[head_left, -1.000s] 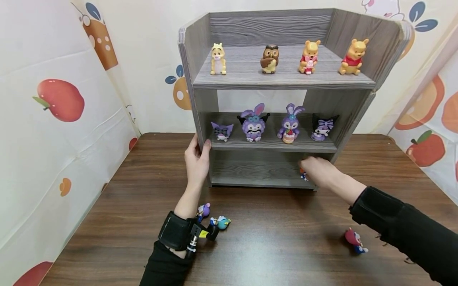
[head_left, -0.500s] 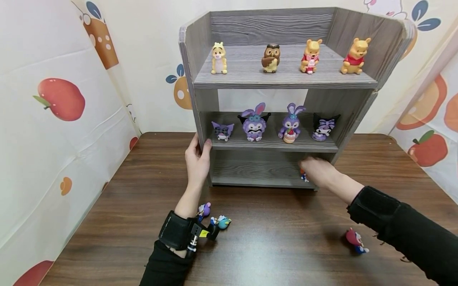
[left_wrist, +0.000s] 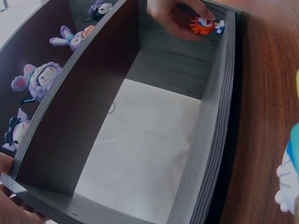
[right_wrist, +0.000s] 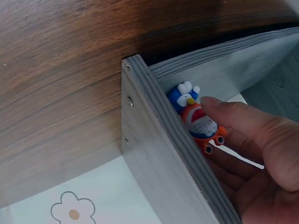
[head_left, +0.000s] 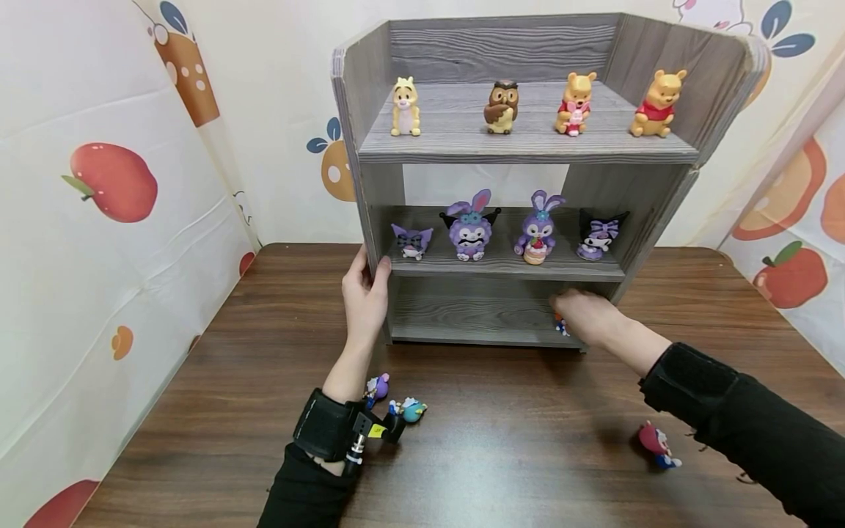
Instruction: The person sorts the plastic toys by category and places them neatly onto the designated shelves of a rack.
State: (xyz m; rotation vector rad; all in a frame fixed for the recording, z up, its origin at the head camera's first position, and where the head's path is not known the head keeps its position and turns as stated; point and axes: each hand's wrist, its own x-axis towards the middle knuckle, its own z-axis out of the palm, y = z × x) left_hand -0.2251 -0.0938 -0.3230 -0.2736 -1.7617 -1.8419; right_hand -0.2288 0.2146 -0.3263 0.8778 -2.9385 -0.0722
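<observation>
A grey wooden shelf unit (head_left: 508,158) stands on the table. My left hand (head_left: 364,297) grips its left side panel near the middle board, thumb at the front edge. In the lowest compartment, at the right end, my right hand (head_left: 586,317) holds a small orange and blue figurine (right_wrist: 200,122). The right wrist view shows the thumb against the figurine, with the other fingers partly hidden behind it. It has white feet, a yellow bell and an orange hood with eyes. Its feet are at the bottom board, close to the right side panel; whether they touch is unclear.
Purple figurines, including a rabbit (head_left: 535,229), line the middle board. On the top board stand an owl (head_left: 501,107) and several yellow figurines. Purple (head_left: 377,389) and turquoise (head_left: 411,410) figurines lie by the left wrist; a pink-red figurine (head_left: 656,443) lies near the right sleeve.
</observation>
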